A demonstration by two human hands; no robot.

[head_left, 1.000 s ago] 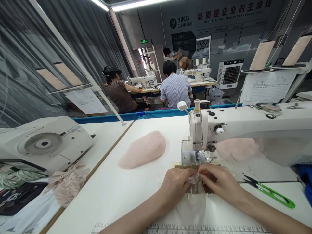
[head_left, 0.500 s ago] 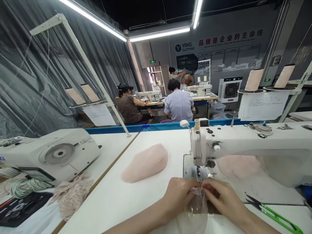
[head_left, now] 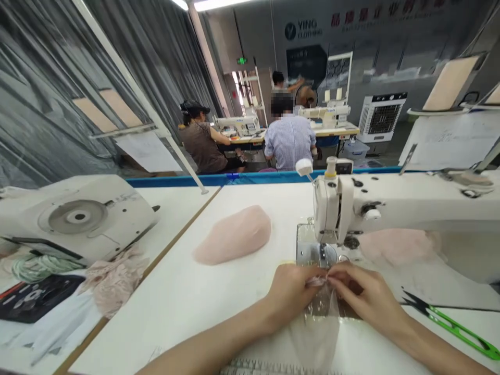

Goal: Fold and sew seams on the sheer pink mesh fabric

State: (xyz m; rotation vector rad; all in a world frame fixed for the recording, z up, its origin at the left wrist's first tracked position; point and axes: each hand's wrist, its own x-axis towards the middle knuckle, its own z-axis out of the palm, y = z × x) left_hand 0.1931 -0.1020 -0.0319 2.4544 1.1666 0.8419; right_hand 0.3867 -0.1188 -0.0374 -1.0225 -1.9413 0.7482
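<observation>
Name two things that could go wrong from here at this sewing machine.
The left hand and right hand pinch sheer fabric close to the metal needle plate, so straying nearer might mean a jab. Green snips lie uncapped to the right of the right hand and might nick it.

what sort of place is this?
Most likely a garment sewing workshop: a sewing machine stands at the near table, a big thread cone sits on a stand, and the wall sign reads "YING CLOTHING".

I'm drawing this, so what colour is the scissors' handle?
The handle is bright green; it shows best in the head view, lower right.
</observation>
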